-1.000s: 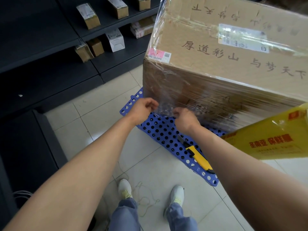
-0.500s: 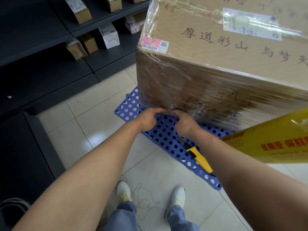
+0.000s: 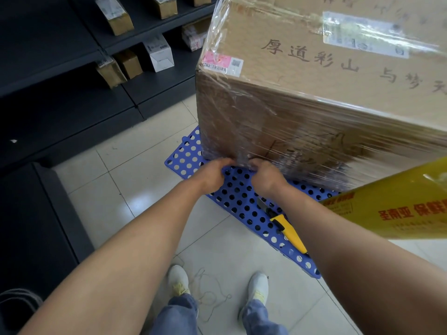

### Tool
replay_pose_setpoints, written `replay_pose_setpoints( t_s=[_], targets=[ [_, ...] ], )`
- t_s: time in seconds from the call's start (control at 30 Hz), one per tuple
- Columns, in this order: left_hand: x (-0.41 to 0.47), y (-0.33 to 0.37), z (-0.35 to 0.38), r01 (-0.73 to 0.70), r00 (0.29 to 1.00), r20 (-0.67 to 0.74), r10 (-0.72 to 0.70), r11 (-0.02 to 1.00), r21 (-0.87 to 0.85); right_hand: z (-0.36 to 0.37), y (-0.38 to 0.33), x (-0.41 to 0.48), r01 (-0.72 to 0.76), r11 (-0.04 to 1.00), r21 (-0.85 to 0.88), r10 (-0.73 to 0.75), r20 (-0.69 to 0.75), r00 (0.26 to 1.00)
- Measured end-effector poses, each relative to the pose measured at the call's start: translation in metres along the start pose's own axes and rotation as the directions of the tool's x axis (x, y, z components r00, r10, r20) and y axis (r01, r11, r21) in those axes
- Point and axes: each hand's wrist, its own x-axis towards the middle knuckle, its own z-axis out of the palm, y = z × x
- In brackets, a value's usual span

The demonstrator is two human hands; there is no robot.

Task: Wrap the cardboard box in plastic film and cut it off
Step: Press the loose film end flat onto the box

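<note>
where the film gathers into a crinkled tail at the bottom edge of the box, both sets of fingers are pinched shut on it: the left hand (image 3: pixel 212 176) and the right hand (image 3: pixel 264 174) sit knuckle to knuckle, almost touching, gripping the plastic film (image 3: pixel 244 155) between them. the cardboard box (image 3: pixel 314 93) stands right in front of the hands, its near face and top corner glossy with stretched wrap, resting on a blue perforated pallet (image 3: pixel 232 199). a yellow-handled utility knife (image 3: pixel 285 228) lies on the pallet just beside the right forearm. a yellow film roll (image 3: pixel 396 211) juts in from the right edge, above that forearm; what supports it is out of view. the floor (image 3: pixel 135 175) is pale glossy tile, with dark shelving (image 3: pixel 72 76) at left carrying small cartons, and white shoes (image 3: pixel 179 279) below. compared with a second ago, the hands have closed together and dropped from partway up the box face to its base, and the view has shifted so the box sits further right.
</note>
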Motion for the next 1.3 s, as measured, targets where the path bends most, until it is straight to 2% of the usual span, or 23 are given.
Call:
replay_pose_setpoints(
  t_s=[0.07,0.17,0.23,0.33,0.43,0.47,0.5,0.6,0.67,0.77,0.87,0.97,1.03,1.1,1.17,1.23,1.27,1.3],
  targets=[
    [-0.003,-0.001,0.000,0.054,0.998,-0.025,-0.054,0.999,-0.005,0.000,0.007,-0.002,-0.012,1.000,-0.015,0.012,-0.030,0.999],
    [-0.004,-0.002,-0.010,0.157,0.958,-0.230,-0.172,0.984,-0.079,0.000,0.009,-0.005,-0.016,1.000,-0.010,0.015,-0.057,0.998],
    [-0.005,-0.001,-0.018,0.195,0.928,-0.298,-0.224,0.973,-0.125,-0.001,0.005,-0.009,-0.015,1.000,0.023,0.016,-0.067,0.998],
    [-0.007,0.005,-0.025,0.235,0.903,-0.277,-0.329,0.917,-0.321,-0.003,-0.005,-0.015,-0.019,0.984,0.178,0.032,-0.070,0.997],
    [-0.010,0.015,-0.026,0.281,0.900,-0.139,-0.414,0.792,-0.542,-0.004,-0.016,-0.016,-0.094,0.949,0.302,0.122,-0.075,0.990],
    [-0.011,0.019,-0.025,0.279,0.905,-0.114,-0.409,0.775,-0.567,-0.004,-0.020,-0.016,-0.110,0.946,0.306,0.138,-0.072,0.988],
    [-0.011,0.021,-0.024,0.264,0.916,-0.119,-0.383,0.800,-0.539,-0.003,-0.023,-0.016,-0.115,0.944,0.309,0.140,-0.061,0.988],
    [-0.012,0.026,-0.026,0.187,0.954,-0.172,-0.246,0.935,-0.300,-0.001,-0.028,-0.014,-0.080,0.959,0.273,0.091,-0.030,0.995],
    [-0.014,0.028,-0.029,0.117,0.963,-0.214,-0.163,0.970,-0.214,-0.002,-0.026,-0.013,-0.083,0.941,0.328,0.096,-0.023,0.995],
    [-0.023,0.026,-0.034,0.075,0.949,-0.287,-0.135,0.975,-0.210,-0.004,-0.019,-0.020,-0.055,0.914,0.401,0.115,-0.128,0.985],
    [-0.029,0.024,-0.038,0.083,0.933,-0.303,-0.193,0.936,-0.341,0.003,-0.014,-0.036,-0.005,0.897,0.442,0.135,-0.264,0.955],
    [-0.037,0.032,-0.038,0.119,0.945,-0.171,-0.280,0.778,-0.617,0.007,-0.022,-0.046,-0.004,0.802,0.597,0.214,-0.282,0.935],
    [-0.041,0.039,-0.038,0.120,0.951,-0.127,-0.284,0.712,-0.692,0.007,-0.028,-0.049,0.009,0.770,0.638,0.246,-0.311,0.918],
    [-0.043,0.045,-0.037,0.071,0.951,-0.204,-0.233,0.804,-0.590,0.007,-0.032,-0.054,0.080,0.796,0.600,0.223,-0.413,0.883],
    [-0.048,0.050,-0.037,-0.025,0.947,-0.303,-0.108,0.914,-0.406,0.009,-0.035,-0.059,0.172,0.852,0.494,0.146,-0.541,0.828],
    [-0.052,0.052,-0.039,-0.141,0.926,-0.374,0.045,0.962,-0.233,0.011,-0.038,-0.062,0.264,0.899,0.348,0.035,-0.660,0.751],
    [-0.054,0.052,-0.041,-0.208,0.891,-0.433,0.136,0.970,-0.122,0.011,-0.038,-0.062,0.317,0.918,0.240,-0.051,-0.720,0.692],
    [-0.056,0.053,-0.042,-0.277,0.827,-0.503,0.253,0.961,0.028,0.011,-0.038,-0.061,0.375,0.922,0.096,-0.166,-0.776,0.608]
  ],
)
